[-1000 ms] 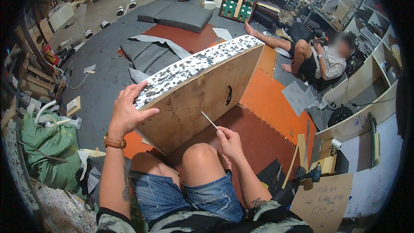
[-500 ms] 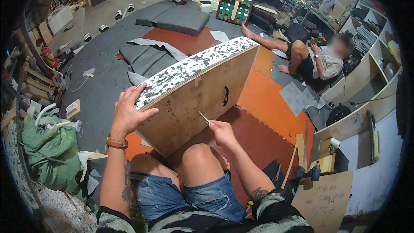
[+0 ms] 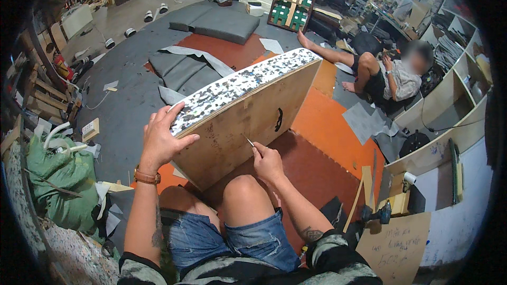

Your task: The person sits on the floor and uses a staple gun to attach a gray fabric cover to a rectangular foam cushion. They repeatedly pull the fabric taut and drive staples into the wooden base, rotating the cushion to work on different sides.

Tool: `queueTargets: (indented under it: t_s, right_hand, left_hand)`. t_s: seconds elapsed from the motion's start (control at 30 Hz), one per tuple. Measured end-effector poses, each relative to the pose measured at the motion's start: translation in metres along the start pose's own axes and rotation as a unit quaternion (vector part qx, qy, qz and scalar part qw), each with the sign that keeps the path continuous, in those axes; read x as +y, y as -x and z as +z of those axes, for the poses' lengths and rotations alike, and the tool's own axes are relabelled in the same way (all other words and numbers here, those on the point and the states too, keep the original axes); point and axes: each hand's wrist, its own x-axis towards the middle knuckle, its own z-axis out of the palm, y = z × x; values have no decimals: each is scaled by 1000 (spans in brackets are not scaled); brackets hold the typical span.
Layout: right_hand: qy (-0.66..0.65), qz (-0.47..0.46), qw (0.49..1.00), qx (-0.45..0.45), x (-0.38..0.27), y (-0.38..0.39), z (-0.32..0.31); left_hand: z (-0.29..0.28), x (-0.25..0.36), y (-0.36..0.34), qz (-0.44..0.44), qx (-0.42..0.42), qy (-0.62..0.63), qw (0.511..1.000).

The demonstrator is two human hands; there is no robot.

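Note:
Before my knees a plywood panel [image 3: 237, 126] stands tilted, with a thick layer of black-and-white speckled foam [image 3: 248, 82] on its far side. My left hand [image 3: 165, 140] grips the panel's upper left corner, thumb on the plywood and fingers over the foam. In my right hand [image 3: 268, 162] is a thin, pale, pointed tool [image 3: 250, 142], pinched between thumb and fingers. Its tip points at the middle of the plywood, where I cannot tell if it touches. Dark handwriting and a black curved mark [image 3: 279, 119] show on the wood.
A person [image 3: 393, 76] reclines on the floor at the right. Grey pads [image 3: 216, 24] lie beyond the panel. At the left slumps a green sack [image 3: 63, 184]. A cordless drill [image 3: 381, 212] and a cardboard sheet [image 3: 393, 248] are at the lower right, near wooden shelving [image 3: 438, 108].
My right hand has turned slightly around the tool, and less of the tool shows past the fingers. My left hand keeps its hold on the panel. The whole view has shifted a little.

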Motion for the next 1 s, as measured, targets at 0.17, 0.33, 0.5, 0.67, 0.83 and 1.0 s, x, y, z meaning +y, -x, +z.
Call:
queueTargets:
  t_s: [0.17,0.33,0.5,0.67,0.83,1.0]
  right_hand:
    - [-398,279,866,-119,21,-10,7]
    - [82,-125,989,18,32,-5,19]
    - [-320,150,932,-78,21,-18,25]
    - [-282,169,930,-163,3,-44,24]
    - [-397,274,858,-179,41,5,-6]
    - [-435,336,809,-208,109,43,-29]
  left_hand:
    - [5,1,0,13,3,18,1000]
    - [6,4,3,8,6,-1,1000]
    - [6,2,4,6,4,-5,1000]
    - [-7,7,7,17,9,-22,1000]
    - [-4,73,67,28,-20,-30,999]
    - [14,129,152,81,-124,9,989]
